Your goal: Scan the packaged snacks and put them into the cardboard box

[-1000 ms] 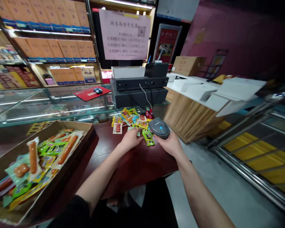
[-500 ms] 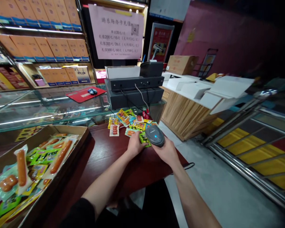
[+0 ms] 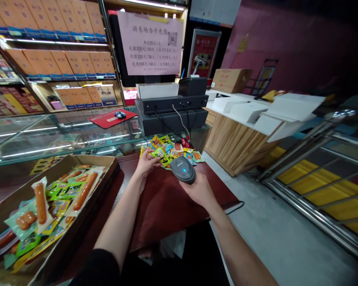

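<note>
In my right hand (image 3: 200, 190) is a dark grey barcode scanner (image 3: 182, 169) with a blue light on its top; my fingers are wrapped round its handle. My left hand (image 3: 146, 163) is left of the scanner, at the near side of a heap of small snack packets (image 3: 178, 147). Its thumb and fingers pinch the left edge of a green snack packet (image 3: 161, 154) at the heap. Sausages show through some of the clear packets. Both hands are above a dark red wooden tabletop (image 3: 164, 198).
At the left stands an open cardboard box (image 3: 111, 161) of packed sausages. Behind are a glass counter (image 3: 62, 137), a red mouse pad (image 3: 103, 122) with a mouse, and a black cash drawer unit (image 3: 173, 121) with cables. A metal railing (image 3: 301, 202) runs at the right.
My left hand has moved left and away from the scanner, to the heap, with the green packet. The scanner has shifted slightly left in my right hand. The whole view has shifted a little.
</note>
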The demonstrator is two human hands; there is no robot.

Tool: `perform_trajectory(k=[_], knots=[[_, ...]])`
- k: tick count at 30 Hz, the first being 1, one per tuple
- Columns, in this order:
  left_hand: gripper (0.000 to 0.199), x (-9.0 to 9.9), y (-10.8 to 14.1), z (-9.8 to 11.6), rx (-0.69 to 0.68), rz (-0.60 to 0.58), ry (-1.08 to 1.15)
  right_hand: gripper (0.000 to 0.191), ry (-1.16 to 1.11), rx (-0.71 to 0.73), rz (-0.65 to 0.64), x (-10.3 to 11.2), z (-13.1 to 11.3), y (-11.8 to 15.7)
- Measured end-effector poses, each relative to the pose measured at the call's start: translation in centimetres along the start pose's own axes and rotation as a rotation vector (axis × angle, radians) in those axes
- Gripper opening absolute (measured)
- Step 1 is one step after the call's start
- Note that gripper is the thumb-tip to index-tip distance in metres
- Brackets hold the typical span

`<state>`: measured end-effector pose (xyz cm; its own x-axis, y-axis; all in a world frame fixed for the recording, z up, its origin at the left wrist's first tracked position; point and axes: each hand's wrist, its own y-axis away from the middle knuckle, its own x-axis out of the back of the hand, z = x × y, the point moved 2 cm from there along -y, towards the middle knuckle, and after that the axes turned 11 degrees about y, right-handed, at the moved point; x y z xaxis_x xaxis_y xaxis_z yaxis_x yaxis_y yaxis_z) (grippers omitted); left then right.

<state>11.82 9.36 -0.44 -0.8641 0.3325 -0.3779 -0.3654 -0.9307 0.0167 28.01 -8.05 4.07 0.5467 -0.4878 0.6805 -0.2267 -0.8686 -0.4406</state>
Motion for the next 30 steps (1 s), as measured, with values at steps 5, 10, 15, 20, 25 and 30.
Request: perform_trajectory(k=[5, 10, 15, 20, 25, 30], knots=[[0.062, -0.5, 0.5, 0.7, 0.024, -0.041, 0.062, 0.02, 0.002, 0.022, -0.019, -0.8, -0.7, -0.3], [0.047, -1.2, 0.6, 0.7, 0.025, -0.079, 0.039, 0.019, -0.007, -0.001, -0.034, -0.9, -0.6, -0.4], [0.043, -0.9, 0.4, 0.5, 0.006, -0.103, -0.011, 0.019, 0.015, -0.013, -0.043, -1.0, -0.3, -0.5], [0.047, -1.0, 0.4, 0.5, -0.004, -0.119, 0.02, 0.02, -0.008, 0.013, -0.013, -0.8, -0.4, -0.2], [0.047, 0.3, 3.2, 2.4, -0.084, -0.035, -0.029, 0.021, -0.005, 0.054, -0.044, -0.7, -0.9, 0.4], [0.043, 5.7, 10.3, 7.5, -0.241, 0.205, -0.158, 0.026, -0.026, 0.144, -0.119, -2.4, -2.9, 0.2]])
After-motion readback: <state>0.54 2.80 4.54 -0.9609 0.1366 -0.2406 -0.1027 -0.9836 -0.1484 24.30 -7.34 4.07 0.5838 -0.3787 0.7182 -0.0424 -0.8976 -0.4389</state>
